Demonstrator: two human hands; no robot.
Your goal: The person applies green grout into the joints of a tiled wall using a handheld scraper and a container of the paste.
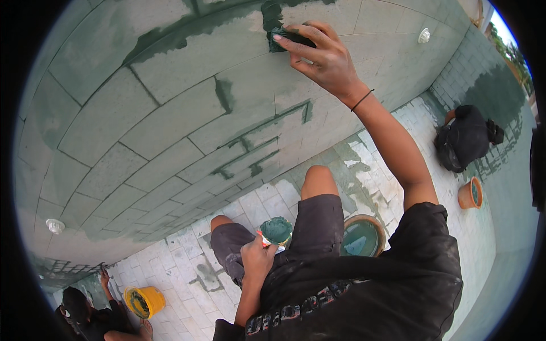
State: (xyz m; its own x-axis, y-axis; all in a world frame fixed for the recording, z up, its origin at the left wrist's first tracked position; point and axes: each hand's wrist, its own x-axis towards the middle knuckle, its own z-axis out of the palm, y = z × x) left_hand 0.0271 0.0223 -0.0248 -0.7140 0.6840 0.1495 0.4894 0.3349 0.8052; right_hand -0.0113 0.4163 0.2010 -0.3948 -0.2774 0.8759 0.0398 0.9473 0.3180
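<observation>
My right hand point(327, 57), with a thin dark band at the wrist, reaches up to the tiled wall point(170, 113). Its fingers press a dark pad or spreader point(296, 37) coated in green grout against the tiles; the tool's exact kind is unclear. Wet dark green grout point(272, 14) streaks the wall just above it. Low in front of my body, my left hand point(257, 258) is closed around a small white and red cup point(264, 237). Green grout point(277, 229) fills that cup. Several joints nearby are lined with dark green.
A round tub point(382, 230) of greenish water stands on the tiled floor beside my leg. One person point(466, 136) crouches far right near an orange bucket point(471, 194). Another point(85, 312) works lower left by a yellow bucket point(149, 300). White round fittings point(55, 226) protrude from the wall.
</observation>
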